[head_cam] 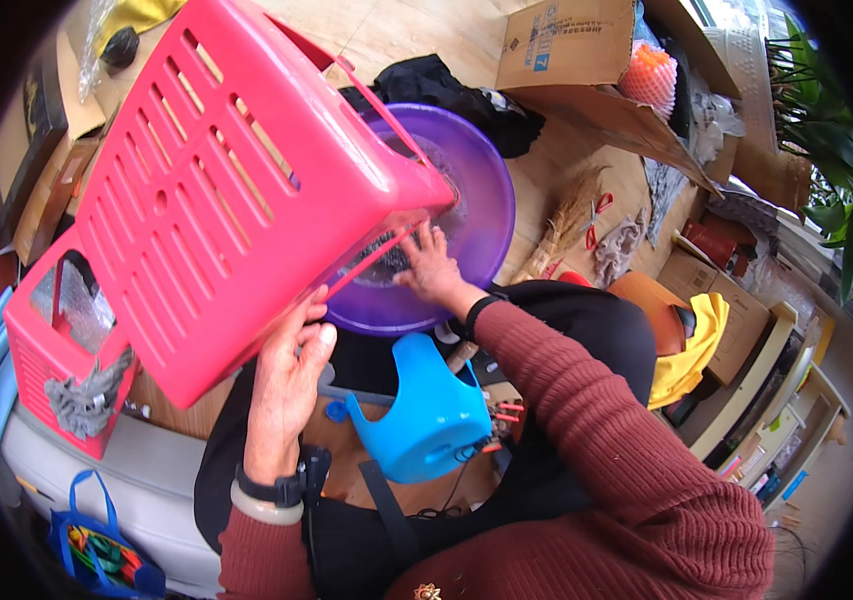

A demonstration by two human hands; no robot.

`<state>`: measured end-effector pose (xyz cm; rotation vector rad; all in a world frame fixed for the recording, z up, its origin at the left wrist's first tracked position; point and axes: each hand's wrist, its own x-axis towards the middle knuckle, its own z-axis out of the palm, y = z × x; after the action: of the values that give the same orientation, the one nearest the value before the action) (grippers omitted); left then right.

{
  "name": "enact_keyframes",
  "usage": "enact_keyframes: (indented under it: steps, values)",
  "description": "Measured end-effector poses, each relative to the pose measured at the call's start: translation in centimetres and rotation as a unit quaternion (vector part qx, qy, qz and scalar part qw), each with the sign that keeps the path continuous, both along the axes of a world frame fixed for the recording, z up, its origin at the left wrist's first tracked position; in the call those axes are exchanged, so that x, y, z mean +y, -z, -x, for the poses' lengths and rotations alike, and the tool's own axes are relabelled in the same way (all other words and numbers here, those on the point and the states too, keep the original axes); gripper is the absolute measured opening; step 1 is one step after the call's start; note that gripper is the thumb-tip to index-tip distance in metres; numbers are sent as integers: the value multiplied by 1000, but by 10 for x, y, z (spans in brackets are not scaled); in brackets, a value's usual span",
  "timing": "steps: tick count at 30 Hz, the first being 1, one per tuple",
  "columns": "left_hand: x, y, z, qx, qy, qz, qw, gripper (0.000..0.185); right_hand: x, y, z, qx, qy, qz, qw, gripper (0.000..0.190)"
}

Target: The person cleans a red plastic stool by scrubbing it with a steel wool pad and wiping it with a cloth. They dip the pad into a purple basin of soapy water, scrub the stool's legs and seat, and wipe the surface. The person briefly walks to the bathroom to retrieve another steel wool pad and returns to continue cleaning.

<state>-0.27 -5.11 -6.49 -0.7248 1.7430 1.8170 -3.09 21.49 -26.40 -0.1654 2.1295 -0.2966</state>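
Note:
My left hand (288,382) grips the lower edge of a pink plastic stool (194,202). The stool is tilted, its slotted seat facing me and its right end over a purple plastic basin (498,217). Over that basin, my right hand (430,266) reaches with spread fingers, its fingertips at the stool's thin pink rim. Close to the right thumb shows a dark grey wet item (381,259), seen through the stool's frame; what it is I cannot tell. Sudsy-looking water (453,169) lies in the basin. Part of the basin is hidden behind the stool.
A small blue plastic stool (426,420) lies tipped between my legs. Another pink stool (59,375) with a grey cloth (89,397) stands left. Black fabric (434,90) lies behind the basin. Right are a straw hand broom (565,217), red-handled scissors (597,221) and an open cardboard box (569,45).

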Motion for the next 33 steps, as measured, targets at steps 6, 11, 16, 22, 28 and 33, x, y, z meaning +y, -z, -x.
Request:
enact_keyframes:
  steps: [6, 11, 16, 22, 28, 33]
  values:
    - [-7, 10, -3, 5, 42, 34, 999, 73, -34, 42, 0, 91, -168, 26, 981, 111]
    - [-7, 25, -10, 47, 104, 114, 987, 81, -49, 69, 10, 238, -217, 82, 943, 80]
    - [-2, 32, 1, 91, 92, 97, 987, 88, -46, 74, 13, 290, -232, 109, 922, 55]
    - [-3, 30, -4, 146, 65, 93, 983, 55, -19, 48, 12, 196, -224, 50, 953, 71]
    - [-13, 35, -50, 9, -123, 138, 983, 18, -5, -23, 28, 94, -168, 61, 979, 67]
    - [-33, 43, -71, -62, -210, 177, 960, 24, 9, -107, 33, 86, -168, 122, 974, 68]
